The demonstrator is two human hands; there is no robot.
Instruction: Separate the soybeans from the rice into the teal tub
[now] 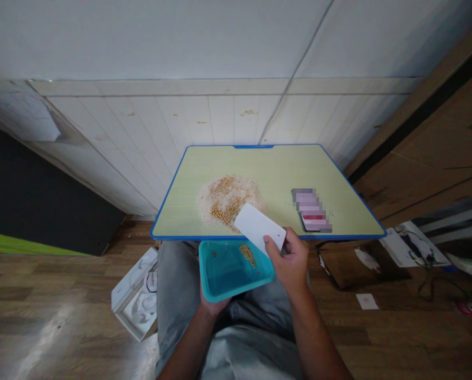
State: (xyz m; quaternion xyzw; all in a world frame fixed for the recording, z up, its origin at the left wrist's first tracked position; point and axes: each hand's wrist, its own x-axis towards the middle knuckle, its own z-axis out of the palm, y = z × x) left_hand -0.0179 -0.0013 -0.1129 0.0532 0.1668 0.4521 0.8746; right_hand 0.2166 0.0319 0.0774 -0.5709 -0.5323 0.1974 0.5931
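Note:
My left hand (214, 302) grips a teal plastic tray (236, 290) from below, over my lap and just under the table's near edge. Inside the tray lies a small cluster of soybean-like yellow beans (248, 255), with a few strays. Between the thumb and fingers of my right hand (292, 257) is a flat white scraper (260, 227) with a small hole near its held end. The scraper's far edge meets the right front side of a pile of rice-like pale grains (252, 190). More yellow beans (224, 214) are mixed into that pile.
A folding table (291, 163) with a blue rim stands against the wall. On its right side lies a phone (312, 210). Down on the floor are an open white box (135, 295) at left and a brown cardboard box (358, 266) at right.

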